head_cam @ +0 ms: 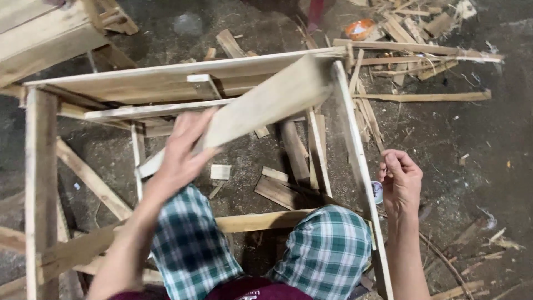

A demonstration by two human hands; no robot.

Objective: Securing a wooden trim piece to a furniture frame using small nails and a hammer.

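The left hand (183,150) is pressing flat on a pale wooden board (261,105), fingers spread along its top face and thumb hooked under the near edge, so it is grasping the board. The board is lying at a slant, its far end resting up by the top right corner of an open wooden frame (39,166), its near end dropping towards the person's knees. The right hand (401,180) is hanging just outside the frame's right rail (355,161), fingers curled loosely inward; I cannot tell whether it is pinching something small, such as a nail.

To seat the board well, it looks wise to be keeping the left palm low and steady, sliding the board until its far end is meeting the corner squarely, and holding it down while the right hand is coming across.

The person is crouching over the work, two knees in green and white checked cloth (327,250) showing at the bottom. Inside the frame, loose offcuts (277,191) are lying on the dark, dusty floor (461,139). Thin strips and splinters are scattered to the right, well apart from the hands.

As for packages, a small round tub (377,191) with a pale lid is sitting just beside the right rail, near the right hand. At the top, a crumpled orange wrapper (360,29) is lying among the scraps. No signs are showing.
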